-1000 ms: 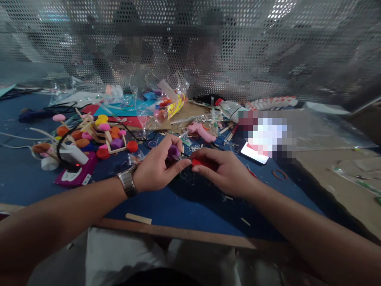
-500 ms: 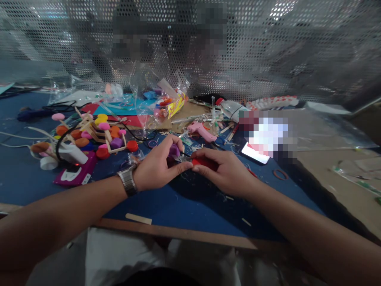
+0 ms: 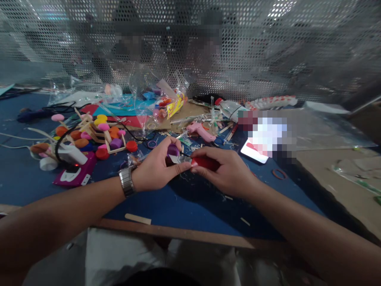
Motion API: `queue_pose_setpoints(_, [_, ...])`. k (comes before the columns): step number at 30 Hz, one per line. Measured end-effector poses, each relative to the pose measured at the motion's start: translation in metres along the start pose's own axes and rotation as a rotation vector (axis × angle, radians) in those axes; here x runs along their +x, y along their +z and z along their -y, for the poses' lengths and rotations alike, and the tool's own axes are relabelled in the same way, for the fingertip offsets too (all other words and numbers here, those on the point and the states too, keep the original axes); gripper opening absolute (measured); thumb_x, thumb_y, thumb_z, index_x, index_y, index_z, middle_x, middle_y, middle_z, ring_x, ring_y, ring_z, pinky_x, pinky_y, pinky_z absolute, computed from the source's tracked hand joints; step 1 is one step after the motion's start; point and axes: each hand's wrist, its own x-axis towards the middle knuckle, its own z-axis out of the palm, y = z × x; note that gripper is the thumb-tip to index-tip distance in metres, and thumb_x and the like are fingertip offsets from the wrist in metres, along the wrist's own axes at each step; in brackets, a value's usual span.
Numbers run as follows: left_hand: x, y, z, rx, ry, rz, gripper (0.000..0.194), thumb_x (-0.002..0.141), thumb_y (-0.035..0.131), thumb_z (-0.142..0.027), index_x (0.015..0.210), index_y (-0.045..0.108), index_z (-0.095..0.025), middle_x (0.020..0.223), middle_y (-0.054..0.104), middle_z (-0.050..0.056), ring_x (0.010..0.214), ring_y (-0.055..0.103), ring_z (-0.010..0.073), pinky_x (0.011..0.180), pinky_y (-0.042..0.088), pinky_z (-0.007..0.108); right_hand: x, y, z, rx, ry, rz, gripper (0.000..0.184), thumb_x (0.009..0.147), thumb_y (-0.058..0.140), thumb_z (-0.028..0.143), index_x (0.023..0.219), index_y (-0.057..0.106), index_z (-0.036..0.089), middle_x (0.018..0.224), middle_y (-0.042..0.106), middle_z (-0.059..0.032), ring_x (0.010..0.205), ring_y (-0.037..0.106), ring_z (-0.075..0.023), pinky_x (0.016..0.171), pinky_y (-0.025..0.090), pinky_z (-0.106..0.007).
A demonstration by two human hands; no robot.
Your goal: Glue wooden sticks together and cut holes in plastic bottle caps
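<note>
Over the table's middle, both hands are close together, thumbs almost meeting. In the curled fingers of my left hand (image 3: 156, 165) is a purple bottle cap (image 3: 173, 150). My right hand (image 3: 228, 169) is closed around a smooth red object (image 3: 205, 163), mostly hidden by the fingers, so its kind is unclear. A pale greyish piece (image 3: 182, 159) shows between the hands, beside the left thumb; I cannot tell which part it belongs to. Just beyond the hands lies a pink glue gun (image 3: 201, 131).
Left stands a craft-stick build (image 3: 99, 137) with coloured discs and caps, near a purple power box (image 3: 74, 171) with a plugged-in white adapter (image 3: 73, 154). A lit phone (image 3: 256, 151) and plastic bottle (image 3: 230, 109) lie right. A craft stick (image 3: 137, 218) rests near the front edge.
The left hand and purple cap have tilted slightly, and more of the pale piece between the hands now shows. The red object has turned a little in the right hand.
</note>
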Motion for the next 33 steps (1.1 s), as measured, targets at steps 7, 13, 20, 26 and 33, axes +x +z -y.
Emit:
queue_pose_setpoints(7, [0.0006, 0.0012, 0.0, -0.11, -0.08, 0.02, 0.038, 0.086, 0.074, -0.044, 0.097, 0.046, -0.021, 0.07, 0.051, -0.005, 0.06, 0.053, 0.012, 0.054, 0.043, 0.025, -0.0008, 0.0007, -0.0002, -0.02, -0.012, -0.033, 0.024, 0.091, 0.07, 0.04, 0.106, 0.07, 0.021, 0.103, 0.079, -0.0078, 0.091, 0.074, -0.0251, 0.083, 0.055, -0.036])
queue_pose_setpoints(13, [0.0012, 0.0019, 0.0006, -0.291, -0.193, 0.096, 0.044, 0.085, 0.075, -0.047, 0.1, 0.042, -0.022, 0.06, 0.046, -0.01, 0.042, 0.043, 0.0077, 0.04, 0.034, 0.022, -0.0001, 0.0011, -0.0002, -0.022, 0.002, -0.033, 0.023, 0.091, 0.07, 0.038, 0.106, 0.07, 0.021, 0.105, 0.079, -0.0086, 0.093, 0.073, -0.0253, 0.083, 0.055, -0.036])
queue_pose_setpoints(20, [0.0032, 0.0005, 0.0001, -0.308, -0.135, 0.083, 0.043, 0.084, 0.077, -0.037, 0.104, 0.043, -0.021, 0.075, 0.048, -0.006, 0.059, 0.049, 0.0087, 0.054, 0.041, 0.023, 0.0004, 0.0018, -0.0033, 0.048, 0.037, 0.005, 0.027, 0.097, 0.059, 0.042, 0.105, 0.068, 0.018, 0.092, 0.076, -0.0064, 0.078, 0.07, -0.0208, 0.071, 0.049, -0.031])
queue_pose_setpoints(26, [0.0033, -0.0009, -0.0008, -0.373, -0.185, 0.019, 0.045, 0.081, 0.077, -0.028, 0.109, 0.042, -0.02, 0.08, 0.045, -0.005, 0.067, 0.047, 0.008, 0.064, 0.042, 0.023, -0.0011, 0.0021, -0.0043, 0.192, 0.092, 0.009, 0.036, 0.103, 0.046, 0.047, 0.102, 0.066, 0.018, 0.067, 0.063, 0.0005, 0.057, 0.056, -0.0142, 0.057, 0.041, -0.027])
queue_pose_setpoints(33, [0.0034, -0.0006, 0.0012, -0.519, -0.255, 0.084, 0.025, 0.095, 0.058, -0.033, 0.108, 0.039, -0.023, 0.075, 0.045, -0.006, 0.054, 0.041, 0.0074, 0.051, 0.034, 0.022, -0.0017, 0.0, -0.0023, 0.267, 0.202, 0.054, 0.056, 0.105, 0.035, 0.055, 0.07, 0.061, 0.019, 0.058, 0.06, -0.0007, 0.049, 0.052, -0.0124, 0.051, 0.037, -0.027])
